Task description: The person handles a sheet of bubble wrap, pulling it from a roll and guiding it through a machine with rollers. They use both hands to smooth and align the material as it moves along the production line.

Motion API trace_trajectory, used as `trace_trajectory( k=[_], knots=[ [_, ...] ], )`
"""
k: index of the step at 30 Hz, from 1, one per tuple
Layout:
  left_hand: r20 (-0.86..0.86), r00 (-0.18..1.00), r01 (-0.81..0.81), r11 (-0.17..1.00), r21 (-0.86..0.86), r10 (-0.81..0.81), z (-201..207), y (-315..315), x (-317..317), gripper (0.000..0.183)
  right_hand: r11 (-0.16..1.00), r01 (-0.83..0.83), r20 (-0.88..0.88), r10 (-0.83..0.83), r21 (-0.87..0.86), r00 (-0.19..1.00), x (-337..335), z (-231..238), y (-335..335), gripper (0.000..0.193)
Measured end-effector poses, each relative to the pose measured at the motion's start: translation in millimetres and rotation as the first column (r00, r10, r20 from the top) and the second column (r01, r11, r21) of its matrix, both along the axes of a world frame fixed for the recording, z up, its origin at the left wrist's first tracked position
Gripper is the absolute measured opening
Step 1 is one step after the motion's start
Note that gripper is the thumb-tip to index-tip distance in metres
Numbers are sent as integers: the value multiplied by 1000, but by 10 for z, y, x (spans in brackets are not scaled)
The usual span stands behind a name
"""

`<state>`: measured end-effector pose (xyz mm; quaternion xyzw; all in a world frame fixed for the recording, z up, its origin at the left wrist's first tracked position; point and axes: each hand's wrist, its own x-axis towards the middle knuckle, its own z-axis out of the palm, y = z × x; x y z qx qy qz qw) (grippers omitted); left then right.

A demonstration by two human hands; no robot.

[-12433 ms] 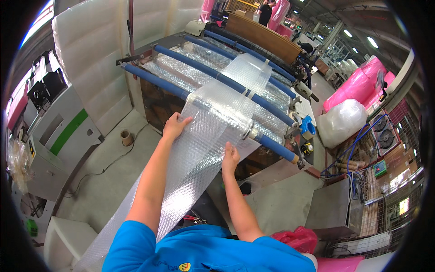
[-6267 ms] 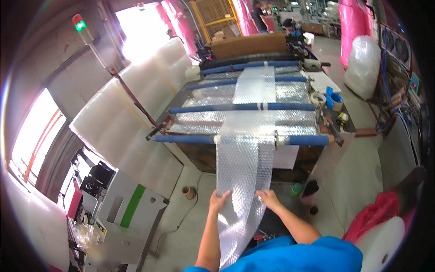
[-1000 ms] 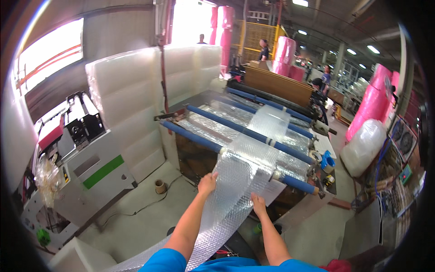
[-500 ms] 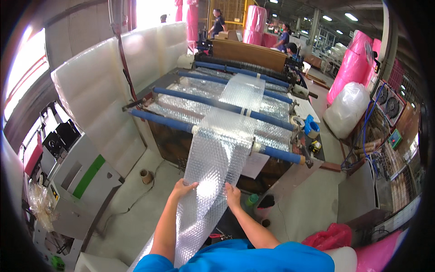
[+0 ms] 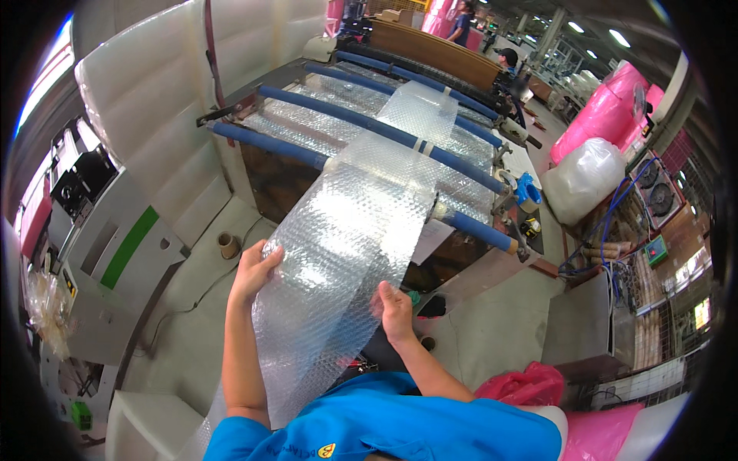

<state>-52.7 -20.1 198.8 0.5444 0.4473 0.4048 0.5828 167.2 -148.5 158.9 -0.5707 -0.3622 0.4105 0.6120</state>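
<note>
A long clear strip of bubble wrap [image 5: 346, 230] comes over the blue rollers [image 5: 269, 144] of a machine and hangs down toward my body. Its left edge is gripped by my left hand [image 5: 256, 270], thumb on top and fingers curled beneath. On the opposite edge my right hand [image 5: 395, 311] pinches the wrap, its thumb pointing up; the fingers behind are partly hidden by the film. Between my hands the sheet is spread wide and fairly flat. The lower end passes my left forearm and drops away beside me.
Tape rolls [image 5: 528, 194] and a yellow-black tape measure [image 5: 530, 227] lie on the machine's right side. A cardboard core [image 5: 227, 245] stands on the floor at left. Pink rolls [image 5: 603, 115] and a white bag [image 5: 584, 180] stand at right. Another person [image 5: 461, 24] is far back.
My hands have moved apart, the left one outward and up, the right one slightly up. The bubble wrap between them has spread wider. My view has tilted down.
</note>
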Motion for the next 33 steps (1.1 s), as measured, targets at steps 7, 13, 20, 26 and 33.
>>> trace_trajectory(
  k=[7, 13, 20, 26, 33],
  knots=[
    [-234, 972, -27, 998, -63, 12, -1481, 316, 291, 28, 998, -11, 73, 15, -63, 997, 393, -1147, 299, 45],
    [-426, 852, -173, 933, 316, 303, -1838, 390, 701, 44, 993, 99, 172, -87, -61, 981, 567, -1547, 588, 49],
    [-432, 835, -177, 910, 375, 341, -1799, 311, 703, 44, 973, 195, 375, -135, -125, 917, 502, -1514, 597, 52],
    [-337, 886, -158, 889, 429, 320, -2054, 442, 755, 38, 965, 257, 444, -206, -58, 872, 530, -1482, 538, 54],
    [-324, 925, -78, 936, 344, 197, -2042, 467, 679, 38, 969, 240, 589, -160, -61, 792, 510, -1481, 535, 45]
  ],
)
